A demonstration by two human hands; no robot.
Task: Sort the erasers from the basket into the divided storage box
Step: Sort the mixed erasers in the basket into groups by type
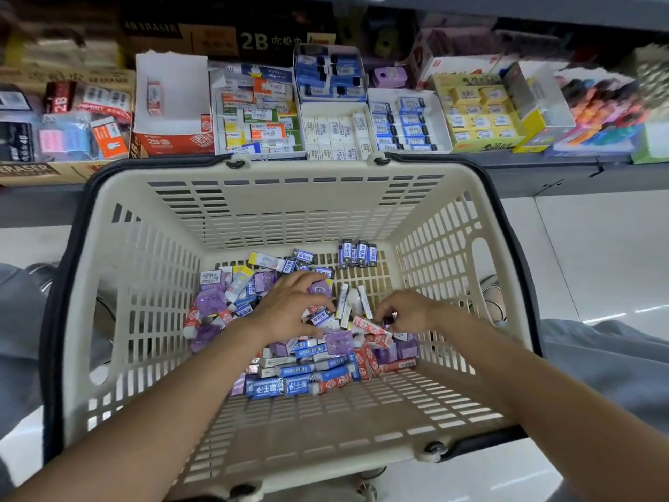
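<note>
A cream plastic basket (119,269) with slotted walls fills the middle. Small boxy erasers (300,360) lie piled on its floor. The left hand (289,306) curls around a purple one. The right hand (405,313) pinches a red-and-white one. The divided storage box (365,117) sits at the top.

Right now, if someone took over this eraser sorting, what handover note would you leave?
Left hand: down in the basket, fingers curled round a purple-wrapped eraser on the pile.
Right hand: also in the pile, pinching a red-and-white eraser.
Erasers: mixed heap of blue, purple, red and yellow packs on the basket floor; three dark blue ones stand apart at the far wall.
Shelf boxes behind the basket already hold sorted packs.
Left: most of the heap.
</note>
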